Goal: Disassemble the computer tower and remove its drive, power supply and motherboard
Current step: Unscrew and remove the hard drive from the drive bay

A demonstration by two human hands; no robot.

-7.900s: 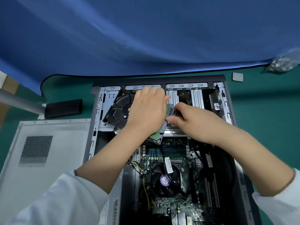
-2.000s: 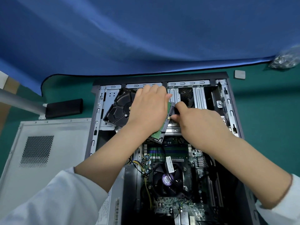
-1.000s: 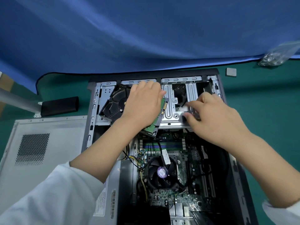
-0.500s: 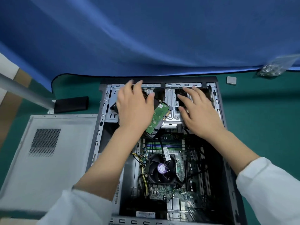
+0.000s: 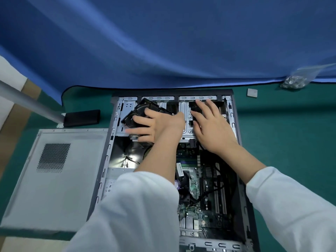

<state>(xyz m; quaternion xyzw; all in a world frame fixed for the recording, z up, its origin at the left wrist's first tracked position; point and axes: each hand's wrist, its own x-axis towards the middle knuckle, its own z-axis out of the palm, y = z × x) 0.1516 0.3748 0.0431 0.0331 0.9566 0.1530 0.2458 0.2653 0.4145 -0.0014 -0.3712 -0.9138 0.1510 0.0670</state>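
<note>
The open computer tower [image 5: 235, 142] lies on its side on a green mat. At its far left corner a black hard drive [image 5: 135, 113] sits tilted above the metal drive cage [image 5: 185, 124]. My left hand [image 5: 156, 124] holds the drive from its near side, fingers spread across it and pointing left. Flat on the cage to the right rests my right hand [image 5: 212, 128], fingers straight and spread. The green motherboard [image 5: 198, 180] fills the near half of the case, its fan partly hidden under my left sleeve. A grey power supply [image 5: 118, 176] sits at the near left.
The removed grey side panel [image 5: 54, 179] lies left of the case. A black block on a metal bar [image 5: 81, 117] is beyond it. A bag of screws [image 5: 292, 82] and a small grey square [image 5: 252, 92] lie at the far right. Blue cloth hangs behind.
My right hand let go of the drive's right edge and went flat onto the cage. My left hand has turned, its fingers now pointing left; the drive's green underside no longer shows.
</note>
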